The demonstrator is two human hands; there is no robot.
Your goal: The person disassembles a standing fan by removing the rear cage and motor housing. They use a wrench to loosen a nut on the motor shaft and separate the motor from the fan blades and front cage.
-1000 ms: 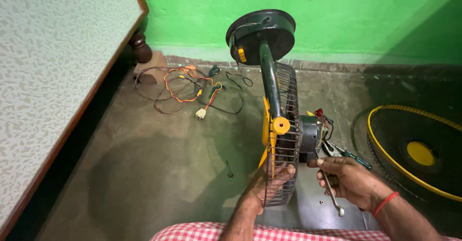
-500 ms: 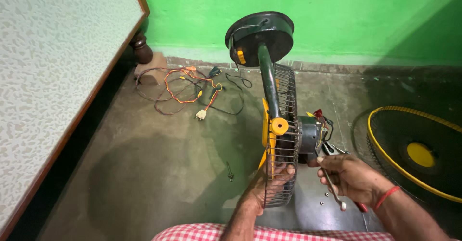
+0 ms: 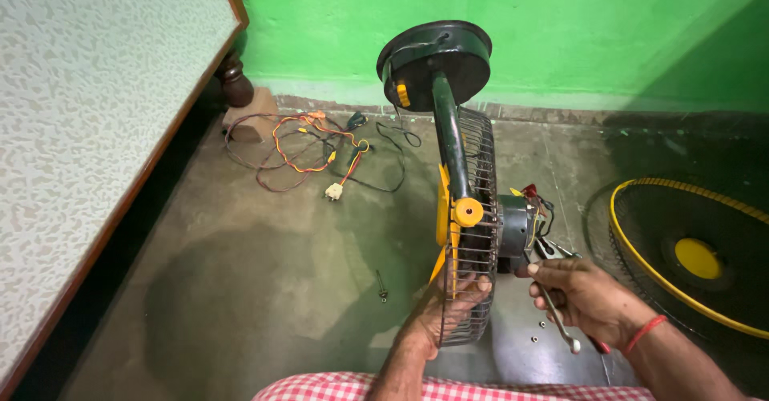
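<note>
1. Now – left hand (image 3: 448, 309) clamps the fan grille (image 3: 473, 233) at its 6 o'clock rim.
2. Right hand (image 3: 585, 297) closed on a wrench (image 3: 557, 325) at the motor (image 3: 513, 233), 3 o'clock – keep it square.

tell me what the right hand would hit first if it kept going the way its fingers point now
The right hand, holding a small wrench, points its fingertips left and slightly up toward the fan's motor behind the wire grille. It would most likely meet the motor housing first, though depth is hard to judge.
</note>
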